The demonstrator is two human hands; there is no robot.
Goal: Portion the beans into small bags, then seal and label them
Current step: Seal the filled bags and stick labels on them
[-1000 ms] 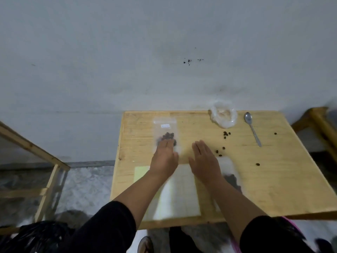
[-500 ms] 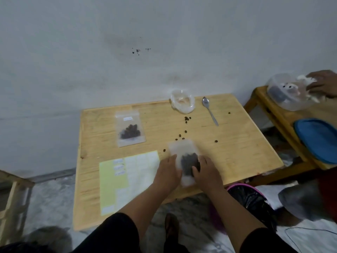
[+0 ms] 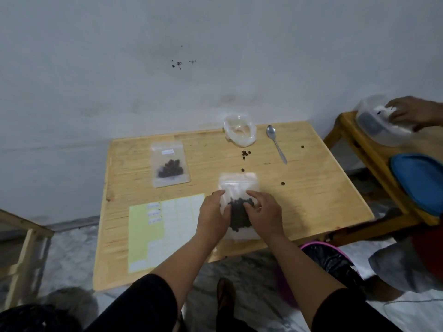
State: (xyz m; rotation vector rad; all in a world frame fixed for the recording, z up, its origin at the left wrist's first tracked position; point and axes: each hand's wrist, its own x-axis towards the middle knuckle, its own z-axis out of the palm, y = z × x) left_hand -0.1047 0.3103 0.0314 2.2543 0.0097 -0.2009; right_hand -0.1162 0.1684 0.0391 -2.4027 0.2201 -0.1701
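**Two bean bags on the worktop, one between both hands**

Two small clear bags of dark beans lay on the wooden worktop (image 3: 311, 188). The labelled bag (image 3: 170, 164) sat flat and alone near the far left, a white label near its top. The second bag (image 3: 239, 200) lay near the front edge, its beans heaped in the lower half. One label sheet (image 3: 158, 233) lay to its left, with three written labels visible on it. One spoon (image 3: 276, 143) and one crumpled open plastic bag (image 3: 239, 130) sat at the far edge. About eight loose beans (image 3: 245, 154) were scattered between them and the second bag.

The left hand (image 3: 213, 215) gripped that bag's left side with curled fingers. The right hand (image 3: 263, 215) held its right side, fingers bent over the beans. Both forearms reached forward from black sleeves.
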